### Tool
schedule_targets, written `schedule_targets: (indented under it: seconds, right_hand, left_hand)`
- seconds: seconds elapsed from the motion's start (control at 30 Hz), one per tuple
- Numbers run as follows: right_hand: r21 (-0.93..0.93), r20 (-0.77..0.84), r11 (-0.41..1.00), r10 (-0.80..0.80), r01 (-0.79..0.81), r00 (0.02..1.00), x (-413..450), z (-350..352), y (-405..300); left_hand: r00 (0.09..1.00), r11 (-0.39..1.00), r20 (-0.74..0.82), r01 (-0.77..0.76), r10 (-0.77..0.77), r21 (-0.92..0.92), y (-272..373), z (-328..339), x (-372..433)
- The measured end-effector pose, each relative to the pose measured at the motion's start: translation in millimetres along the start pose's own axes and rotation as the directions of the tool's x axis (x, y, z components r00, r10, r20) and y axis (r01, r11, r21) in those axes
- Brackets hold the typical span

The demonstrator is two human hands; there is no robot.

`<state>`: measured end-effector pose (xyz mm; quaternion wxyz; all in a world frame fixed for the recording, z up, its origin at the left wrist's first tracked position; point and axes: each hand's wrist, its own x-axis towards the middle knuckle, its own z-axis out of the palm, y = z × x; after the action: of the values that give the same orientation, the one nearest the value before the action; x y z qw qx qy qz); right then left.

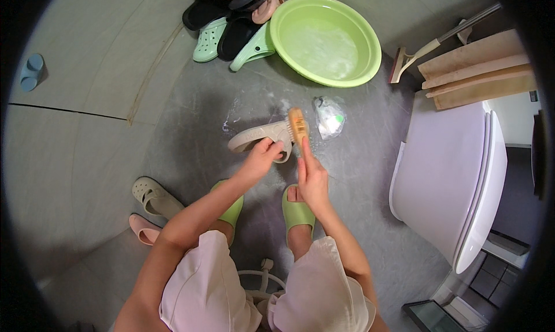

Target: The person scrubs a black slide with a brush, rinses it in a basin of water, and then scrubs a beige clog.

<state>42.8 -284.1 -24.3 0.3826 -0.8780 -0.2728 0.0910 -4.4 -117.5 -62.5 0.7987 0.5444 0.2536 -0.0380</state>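
My left hand [261, 157] grips a beige clog [261, 134] by its strap or opening, the sole edge tilted up and away from me. In my right hand [313, 181] is a wooden-backed scrub brush [298, 125], its pale bristles against the right end of the clog. A printed label sits on the brush's back. Just right of the brush, a clear plastic bag [329, 117] with white contents and a green spot lies on the wet grey floor. Beyond them stands a green basin [368, 67] holding cloudy, sudsy water.
Several slippers and mint clogs [210, 40] are heaped left of the basin. A beige clog [158, 197] and a pink slipper [144, 230] lie at left. A white toilet [446, 171] and a squeegee [412, 59] stand at right. Green slippers [299, 213] are on my feet.
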Motion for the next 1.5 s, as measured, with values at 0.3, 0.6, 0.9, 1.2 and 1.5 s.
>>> schedule_targets:
  seconds: [0.3, 0.6, 0.9, 1.2, 1.5]
  right_hand:
    - [0.002, -0.077, 1.000, 0.025, -0.025, 0.997, 9.2, 0.9, 20.6]
    - [-0.029, -0.070, 0.996, 0.079, -0.082, 0.994, 12.8, 12.4, 33.2]
    - [-0.401, -0.158, 0.879, 0.212, -0.259, 0.964, 16.8, 4.6, 145.6]
    - [-0.418, -0.018, 0.889, 0.199, -0.188, 0.980, 7.5, 2.1, 145.6]
    - [-0.007, 0.018, 0.999, -0.035, 0.035, 0.999, -1.8, 13.0, 55.5]
  left_hand:
    - [0.999, 0.996, -0.043, -0.022, 0.026, 0.083, -15.3, -3.0, -2.7]
    - [0.996, 1.000, -0.086, -0.020, 0.020, 0.003, -19.0, -11.0, -3.7]
    - [0.997, 0.987, 0.034, -0.058, 0.064, -0.152, -13.9, 2.5, -2.1]
    - [1.000, 0.982, 0.023, 0.009, -0.005, -0.190, -23.2, -3.8, 4.8]
    - [0.998, 0.962, -0.061, 0.007, -0.025, -0.274, -22.9, 0.2, 2.5]
